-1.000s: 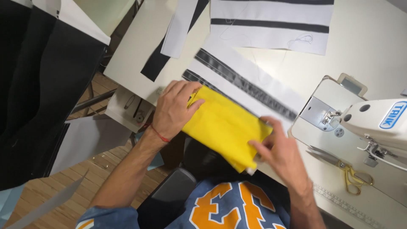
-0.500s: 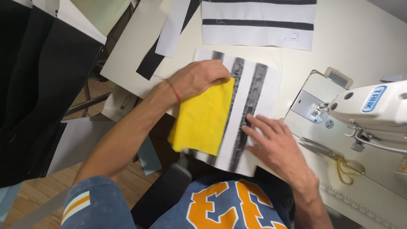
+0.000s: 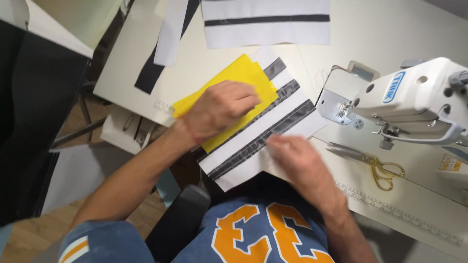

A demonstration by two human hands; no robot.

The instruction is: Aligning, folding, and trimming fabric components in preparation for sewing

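My left hand [image 3: 219, 109] lies flat, fingers together, on a yellow fabric piece [image 3: 239, 78] and presses it onto a white fabric panel with grey reflective stripes [image 3: 273, 124] at the table's near edge. My right hand [image 3: 297, 163] rests palm down on the lower right part of that striped panel, slightly blurred. The yellow piece overlaps the panel's left side and sticks out past it to the upper left. Neither hand grips anything; both press down on cloth.
A white sewing machine [image 3: 414, 97] stands at the right, with gold-handled scissors [image 3: 380, 168] in front of it. Another white panel with a black stripe [image 3: 265, 22] lies at the back, black and white strips [image 3: 163, 44] at the left. A ruler [image 3: 399, 212] runs along the table edge.
The yellow piece and striped panel have turned and shifted up and right on the table. My left hand slid onto the yellow piece's middle; my right hand moved down the striped panel.
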